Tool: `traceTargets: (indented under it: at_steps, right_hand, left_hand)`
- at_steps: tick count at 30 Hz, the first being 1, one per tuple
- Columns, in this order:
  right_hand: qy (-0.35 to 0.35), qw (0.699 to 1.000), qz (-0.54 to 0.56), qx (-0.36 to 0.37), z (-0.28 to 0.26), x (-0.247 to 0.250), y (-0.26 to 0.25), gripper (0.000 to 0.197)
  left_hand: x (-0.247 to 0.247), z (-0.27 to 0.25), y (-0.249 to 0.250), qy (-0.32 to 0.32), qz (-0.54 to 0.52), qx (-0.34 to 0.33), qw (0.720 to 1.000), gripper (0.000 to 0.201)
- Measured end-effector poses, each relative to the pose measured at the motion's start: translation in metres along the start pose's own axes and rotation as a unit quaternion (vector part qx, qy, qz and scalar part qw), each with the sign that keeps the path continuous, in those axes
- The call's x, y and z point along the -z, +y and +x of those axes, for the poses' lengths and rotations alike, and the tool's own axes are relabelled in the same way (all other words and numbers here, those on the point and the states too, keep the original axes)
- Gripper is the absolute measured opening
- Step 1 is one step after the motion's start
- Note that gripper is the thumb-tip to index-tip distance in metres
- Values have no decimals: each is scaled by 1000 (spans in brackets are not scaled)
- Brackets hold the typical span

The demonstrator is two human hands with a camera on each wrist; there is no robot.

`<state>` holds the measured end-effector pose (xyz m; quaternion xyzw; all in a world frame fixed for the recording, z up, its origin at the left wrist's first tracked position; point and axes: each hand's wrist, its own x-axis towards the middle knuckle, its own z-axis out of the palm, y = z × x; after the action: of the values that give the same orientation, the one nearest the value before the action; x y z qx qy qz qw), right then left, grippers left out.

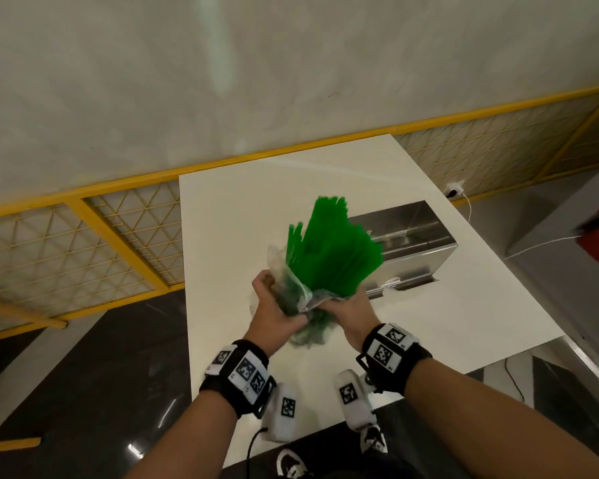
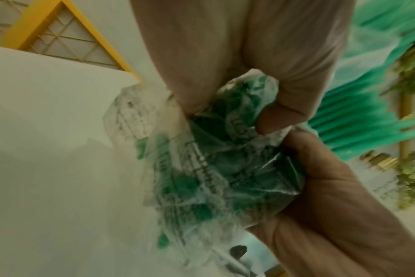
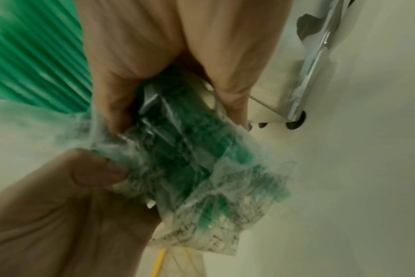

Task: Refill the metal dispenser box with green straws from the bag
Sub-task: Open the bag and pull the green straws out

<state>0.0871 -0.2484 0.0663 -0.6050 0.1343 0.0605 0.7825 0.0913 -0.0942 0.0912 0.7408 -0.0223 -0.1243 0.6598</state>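
Note:
A thick bundle of green straws [image 1: 329, 250] sticks up and fans out from a clear printed plastic bag [image 1: 291, 295], held above the white table [image 1: 242, 209]. My left hand [image 1: 277, 305] grips the bag's left side, fingers curled round it [image 2: 228, 142]. My right hand [image 1: 346, 305] grips its right side [image 3: 183, 150]. The bag's lower end [image 1: 312, 331] bunches below both hands. The open metal dispenser box [image 1: 402, 243] stands on the table just behind and right of the straws, which partly hide it.
A yellow-framed mesh railing [image 1: 83, 236] runs behind and left of the table. A white plug and cable [image 1: 455, 190] sit at the table's far right edge. Dark floor lies to the left, and shoes [image 1: 291, 463] show at the table's near edge.

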Motion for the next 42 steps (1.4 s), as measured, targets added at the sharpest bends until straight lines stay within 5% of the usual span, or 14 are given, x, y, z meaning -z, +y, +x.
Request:
traceTargets:
  at_steps: [3, 6, 8, 10, 12, 20, 26, 30, 35, 38, 40, 42]
  right_hand:
    - [25, 993, 111, 22, 5, -1, -28, 54]
    - [38, 980, 195, -14, 12, 4, -42, 57]
    - [39, 969, 238, -47, 18, 9, -45, 57]
    - [21, 958, 273, -80, 22, 11, -47, 54]
    - [15, 945, 311, -101, 26, 13, -48, 53]
    - [-48, 927, 306, -210, 38, 40, -76, 54]
    - [-52, 912, 204, -351, 52, 75, -95, 86]
    - [-67, 921, 148, -354, 56, 97, -104, 77]
    - [-104, 944, 69, -306, 47, 127, -127, 60]
    - [-35, 959, -248, -135, 41, 156, -138, 46]
    - [4, 897, -438, 68, 44, 168, -137, 44]
    - [-84, 843, -506, 162, 50, 163, -128, 80]
  left_hand:
    - [-2, 12, 25, -42, 30, -38, 998, 78]
    - [-11, 29, 46, -117, 159, -78, 977, 96]
    - [-20, 42, 59, -146, 399, -81, 901, 121]
    - [-29, 54, 70, -135, 623, -69, 767, 134]
    - [-39, 63, 80, -135, 695, -47, 704, 134]
    - [-70, 102, 129, -188, 758, 20, 624, 108]
    - [-101, 128, 145, -225, 768, 71, 596, 103]
    - [-118, 141, 144, -228, 765, 98, 594, 77]
    - [-123, 153, 133, -219, 786, 78, 572, 47]
    - [-127, 157, 134, -224, 784, 49, 577, 47]
    - [-130, 159, 131, -232, 788, 49, 569, 49]
    - [-130, 162, 125, -213, 788, 54, 575, 48]
